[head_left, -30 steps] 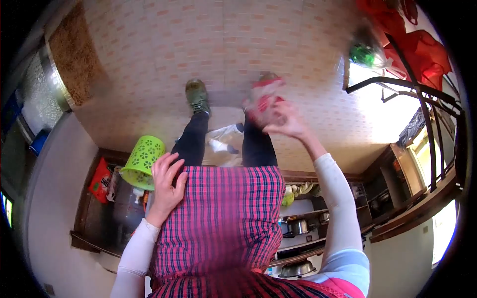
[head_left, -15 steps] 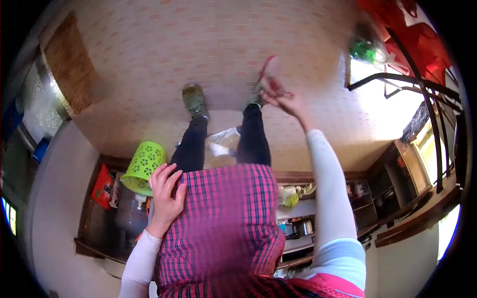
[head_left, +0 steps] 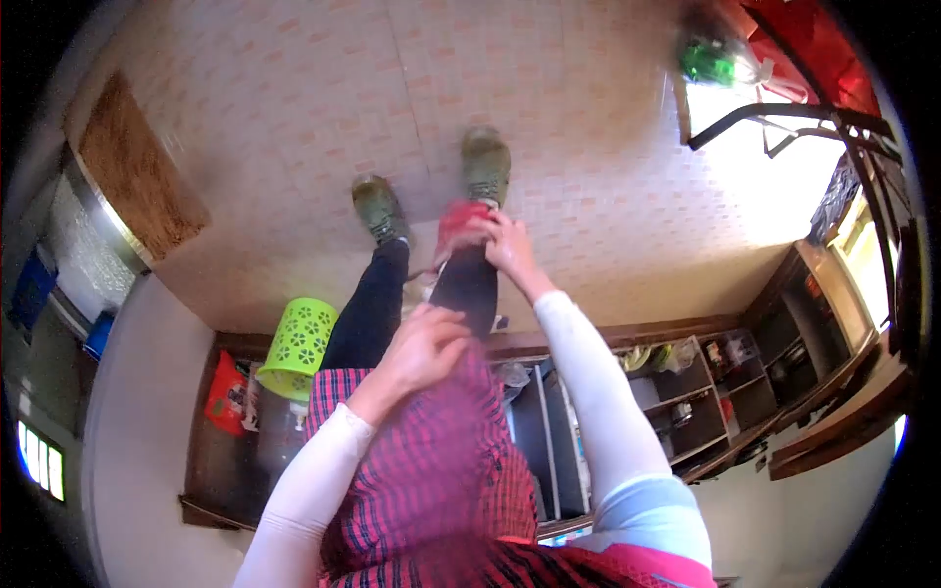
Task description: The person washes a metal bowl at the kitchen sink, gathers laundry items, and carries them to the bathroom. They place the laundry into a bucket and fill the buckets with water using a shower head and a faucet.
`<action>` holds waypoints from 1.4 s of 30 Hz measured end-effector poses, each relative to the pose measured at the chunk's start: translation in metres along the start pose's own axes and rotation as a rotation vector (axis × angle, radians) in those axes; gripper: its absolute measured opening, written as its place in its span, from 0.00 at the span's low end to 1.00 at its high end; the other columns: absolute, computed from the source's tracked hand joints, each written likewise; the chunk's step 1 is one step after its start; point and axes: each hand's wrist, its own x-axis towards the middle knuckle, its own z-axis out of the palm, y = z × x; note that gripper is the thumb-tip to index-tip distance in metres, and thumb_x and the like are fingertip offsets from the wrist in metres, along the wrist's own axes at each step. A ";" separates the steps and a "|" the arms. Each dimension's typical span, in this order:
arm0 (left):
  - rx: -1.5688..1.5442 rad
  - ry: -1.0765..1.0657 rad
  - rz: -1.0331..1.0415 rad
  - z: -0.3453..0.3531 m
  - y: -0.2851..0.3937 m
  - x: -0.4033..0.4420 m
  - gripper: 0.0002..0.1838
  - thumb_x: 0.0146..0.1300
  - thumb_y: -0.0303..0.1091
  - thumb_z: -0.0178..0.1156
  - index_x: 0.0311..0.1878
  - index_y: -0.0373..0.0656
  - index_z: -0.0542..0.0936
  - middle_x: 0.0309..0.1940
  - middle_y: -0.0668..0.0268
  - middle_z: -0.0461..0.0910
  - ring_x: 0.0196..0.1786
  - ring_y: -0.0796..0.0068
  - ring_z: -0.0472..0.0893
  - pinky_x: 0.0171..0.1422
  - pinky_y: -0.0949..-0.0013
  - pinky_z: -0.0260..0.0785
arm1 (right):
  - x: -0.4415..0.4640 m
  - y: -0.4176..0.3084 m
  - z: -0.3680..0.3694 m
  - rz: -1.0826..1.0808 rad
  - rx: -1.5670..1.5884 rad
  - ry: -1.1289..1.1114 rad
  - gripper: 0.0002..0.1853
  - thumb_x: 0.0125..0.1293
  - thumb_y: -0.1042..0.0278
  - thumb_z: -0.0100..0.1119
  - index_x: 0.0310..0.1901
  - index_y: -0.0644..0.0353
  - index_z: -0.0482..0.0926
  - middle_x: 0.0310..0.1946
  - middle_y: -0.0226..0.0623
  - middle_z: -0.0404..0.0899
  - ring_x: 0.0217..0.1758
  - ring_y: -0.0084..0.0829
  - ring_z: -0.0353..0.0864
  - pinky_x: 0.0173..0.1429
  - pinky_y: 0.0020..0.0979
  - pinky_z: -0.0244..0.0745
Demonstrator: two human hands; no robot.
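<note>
My right hand [head_left: 510, 247] is closed on a red item [head_left: 461, 225], thin and smeared by motion, so its kind cannot be made out. It hangs in front of my right shin, just below the shoe. My left hand [head_left: 423, 351] is over the upper edge of the red-and-navy checked apron [head_left: 402, 461]. Its fingers are loosely bent and a little apart, with nothing visible in them. Between my legs, a pale item [head_left: 420, 287] shows in part on the floor.
A lime-green perforated basket [head_left: 302, 338] stands left of my legs, beside a red packet [head_left: 226, 392]. Dark open shelves [head_left: 686, 402] hold several goods on the right. A brown mat [head_left: 140, 167] lies far left. A dark metal frame [head_left: 784, 113] and green bottle [head_left: 708, 64] are upper right.
My right hand has come down and left with the red item, toward my shin. My left hand has left the apron's left edge and moved right. My feet have shifted as I step.
</note>
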 end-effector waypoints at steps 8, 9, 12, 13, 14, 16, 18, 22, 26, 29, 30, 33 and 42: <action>0.016 0.214 -0.009 -0.013 0.003 -0.003 0.06 0.50 0.29 0.58 0.26 0.36 0.75 0.25 0.59 0.71 0.33 0.59 0.73 0.39 0.63 0.66 | -0.039 0.090 -0.011 0.460 0.564 0.339 0.25 0.54 0.80 0.44 0.55 0.55 0.70 0.48 0.40 0.74 0.46 0.33 0.76 0.51 0.31 0.71; 0.020 0.212 -0.021 -0.015 0.004 0.000 0.06 0.50 0.29 0.58 0.25 0.36 0.74 0.25 0.59 0.71 0.33 0.59 0.72 0.39 0.63 0.66 | -0.053 0.100 -0.021 0.473 0.819 0.415 0.26 0.54 0.83 0.43 0.57 0.60 0.68 0.48 0.39 0.74 0.48 0.31 0.76 0.51 0.29 0.71; 0.027 0.239 -0.048 -0.012 0.002 0.005 0.08 0.50 0.29 0.59 0.22 0.36 0.72 0.22 0.59 0.68 0.30 0.58 0.72 0.35 0.63 0.65 | -0.086 0.033 -0.025 0.569 1.283 0.197 0.28 0.53 0.86 0.42 0.58 0.64 0.66 0.51 0.41 0.72 0.54 0.32 0.73 0.57 0.29 0.68; 0.024 0.239 -0.051 -0.013 0.003 0.005 0.08 0.50 0.29 0.59 0.22 0.35 0.73 0.22 0.59 0.68 0.29 0.59 0.72 0.34 0.63 0.65 | -0.092 0.029 0.010 0.516 1.222 0.165 0.28 0.52 0.86 0.42 0.59 0.64 0.66 0.52 0.41 0.72 0.55 0.32 0.72 0.58 0.30 0.67; 0.027 0.242 -0.059 -0.014 0.003 0.005 0.08 0.50 0.29 0.59 0.22 0.35 0.73 0.22 0.59 0.68 0.28 0.59 0.72 0.33 0.63 0.65 | -0.091 0.034 0.070 0.355 0.863 0.183 0.27 0.53 0.85 0.43 0.58 0.63 0.66 0.52 0.42 0.71 0.55 0.33 0.72 0.59 0.30 0.67; 0.023 0.257 -0.075 -0.017 -0.001 0.005 0.08 0.50 0.29 0.59 0.22 0.35 0.73 0.21 0.59 0.68 0.28 0.60 0.72 0.33 0.64 0.64 | -0.067 0.012 0.073 0.364 1.303 0.258 0.21 0.60 0.74 0.45 0.57 0.61 0.69 0.52 0.39 0.72 0.57 0.31 0.69 0.62 0.31 0.63; 0.027 0.268 -0.092 -0.021 -0.001 0.010 0.08 0.50 0.29 0.59 0.22 0.35 0.73 0.21 0.59 0.68 0.27 0.60 0.72 0.33 0.65 0.64 | -0.047 -0.002 0.073 0.380 1.662 0.300 0.18 0.64 0.69 0.46 0.55 0.60 0.70 0.51 0.39 0.73 0.58 0.31 0.68 0.63 0.32 0.61; 0.001 0.251 -0.134 -0.021 0.007 0.009 0.07 0.51 0.28 0.59 0.24 0.35 0.74 0.21 0.60 0.67 0.26 0.62 0.72 0.31 0.66 0.63 | -0.068 -0.021 0.102 0.527 2.040 0.122 0.17 0.63 0.69 0.48 0.53 0.62 0.71 0.48 0.40 0.74 0.53 0.31 0.71 0.58 0.32 0.65; -0.043 0.272 -0.119 -0.019 0.005 0.008 0.07 0.52 0.28 0.58 0.25 0.34 0.75 0.21 0.61 0.67 0.26 0.64 0.71 0.30 0.67 0.62 | -0.091 -0.032 0.131 0.708 2.280 -0.094 0.15 0.63 0.69 0.49 0.50 0.63 0.72 0.45 0.42 0.75 0.48 0.32 0.74 0.53 0.33 0.69; -0.031 0.259 -0.114 -0.017 0.009 0.010 0.07 0.52 0.28 0.59 0.25 0.34 0.75 0.21 0.60 0.67 0.26 0.64 0.71 0.31 0.67 0.62 | -0.083 0.003 0.123 0.874 2.240 -0.156 0.14 0.62 0.69 0.50 0.48 0.65 0.73 0.43 0.43 0.76 0.44 0.33 0.76 0.49 0.34 0.73; -0.019 0.250 -0.107 -0.018 0.010 0.012 0.06 0.52 0.28 0.59 0.25 0.34 0.75 0.21 0.60 0.67 0.26 0.64 0.71 0.31 0.67 0.62 | -0.076 0.016 0.116 0.927 2.162 -0.144 0.14 0.62 0.69 0.50 0.48 0.65 0.73 0.43 0.43 0.76 0.43 0.33 0.77 0.48 0.34 0.74; 0.005 0.238 -0.088 -0.015 0.009 0.013 0.06 0.52 0.27 0.58 0.25 0.34 0.75 0.21 0.60 0.67 0.26 0.64 0.71 0.31 0.67 0.62 | -0.043 0.005 0.052 1.061 1.737 -0.108 0.12 0.62 0.69 0.50 0.43 0.66 0.75 0.36 0.43 0.78 0.36 0.34 0.78 0.42 0.35 0.75; 0.029 0.242 -0.005 0.000 0.016 0.011 0.06 0.51 0.28 0.59 0.25 0.35 0.76 0.24 0.61 0.72 0.32 0.62 0.73 0.36 0.66 0.65 | -0.025 0.038 0.021 0.576 0.820 -0.109 0.11 0.58 0.70 0.52 0.40 0.66 0.79 0.31 0.38 0.80 0.35 0.33 0.79 0.42 0.33 0.73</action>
